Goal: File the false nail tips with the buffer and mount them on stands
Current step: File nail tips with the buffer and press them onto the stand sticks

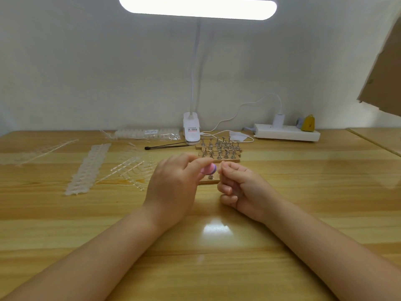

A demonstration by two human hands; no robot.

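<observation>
The left hand [173, 183] holds a pink buffer [208, 169]. The right hand [240, 187] is curled, right beside it, above a stand [210, 177].

You see everything through one head-worn wide-angle camera, looking forward and down across the wooden table [282, 213] toward the wall [108, 72]. Your forearms enter close from the bottom edge.

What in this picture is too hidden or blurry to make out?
Head view, the only one:
- Nail tip: the right hand pinches something too small to see.
- Buffer: mostly covered by the left hand.
- Near wooden stand strip: largely behind both hands.
- Lamp clip label: print too small.
- Cardboard: cut off by the right edge.
</observation>
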